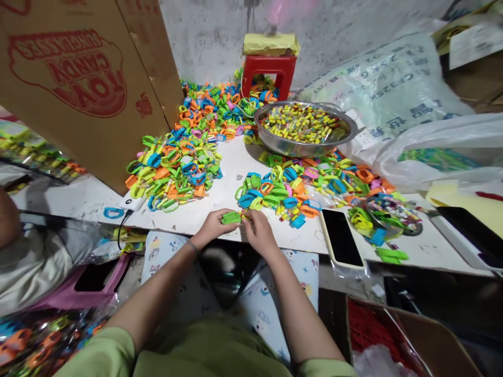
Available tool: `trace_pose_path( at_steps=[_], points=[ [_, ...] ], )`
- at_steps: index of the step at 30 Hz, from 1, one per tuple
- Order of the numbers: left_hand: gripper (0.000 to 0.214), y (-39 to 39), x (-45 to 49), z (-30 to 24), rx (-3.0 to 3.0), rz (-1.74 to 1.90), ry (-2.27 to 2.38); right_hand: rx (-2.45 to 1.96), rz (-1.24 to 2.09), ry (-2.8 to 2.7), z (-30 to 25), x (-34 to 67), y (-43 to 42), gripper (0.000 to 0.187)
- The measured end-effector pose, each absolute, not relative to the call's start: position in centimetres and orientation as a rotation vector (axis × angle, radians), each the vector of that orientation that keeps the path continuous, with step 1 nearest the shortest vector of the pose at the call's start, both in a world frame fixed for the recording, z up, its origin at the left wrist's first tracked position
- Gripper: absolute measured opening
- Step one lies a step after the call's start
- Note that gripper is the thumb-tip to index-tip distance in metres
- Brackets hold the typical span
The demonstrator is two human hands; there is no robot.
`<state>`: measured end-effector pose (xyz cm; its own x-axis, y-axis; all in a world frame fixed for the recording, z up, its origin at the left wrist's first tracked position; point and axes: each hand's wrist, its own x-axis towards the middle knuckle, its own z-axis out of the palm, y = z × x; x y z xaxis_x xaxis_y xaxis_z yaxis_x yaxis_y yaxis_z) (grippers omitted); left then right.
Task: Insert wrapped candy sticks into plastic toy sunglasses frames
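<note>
Two hands of mine are near the front edge of the white desk (pixel 230 157), as I look down from my head. My left hand (pixel 210 225) is holding a small green toy (pixel 231 217) with a band shape, right at the near edge, in the middle. My right hand (pixel 259 230) has its thumb and fingers bent close together at the right end of the toy. A tiny yellow and red bit is there, but it is too small for me to tell if I am pinching it.

On the left, past my hands, is a big heap of bright toys (pixel 176 170). On the right is another heap (pixel 275 191), in green, blue, orange and pink. Far back, more toys (pixel 212 107) lie by a red stool (pixel 288 76) with a yellow block (pixel 271 46) on top. A shiny metal bowl (pixel 302 148) is on the far right side, full of little yellow sticks (pixel 302 123).

A big brown box (pixel 106 141) stands on the left. Near me on the right, a phone (pixel 342 238) with a pale edge lies just beside the right heap. Farther right is a small clear bowl (pixel 412 229) with little colored bits in it. At the far left edge, I see part of another person (pixel 27 262).
</note>
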<state>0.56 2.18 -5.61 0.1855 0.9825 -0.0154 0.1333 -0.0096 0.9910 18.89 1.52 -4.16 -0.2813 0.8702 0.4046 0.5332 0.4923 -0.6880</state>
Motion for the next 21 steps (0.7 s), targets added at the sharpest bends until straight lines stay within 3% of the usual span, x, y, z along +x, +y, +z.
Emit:
trace_pose_path(
  at_steps=[5, 11, 21],
  points=[
    [0.057, 2.9, 0.0, -5.7, 1.296, 0.900, 1.127, -1.167, 0.478, -2.178, -2.9, 19.1, 1.2, 0.013],
    [0.053, 3.9, -0.3, -4.4, 1.257, 0.730, 1.088, -1.476, 0.247, -2.374, -1.8, 18.7, 0.8, 0.016],
    [0.051, 3.9, 0.1, -3.4, 1.244, 0.667, 1.090, -1.505, 0.268, -2.407, -1.6, 18.8, 0.6, 0.022]
  ],
)
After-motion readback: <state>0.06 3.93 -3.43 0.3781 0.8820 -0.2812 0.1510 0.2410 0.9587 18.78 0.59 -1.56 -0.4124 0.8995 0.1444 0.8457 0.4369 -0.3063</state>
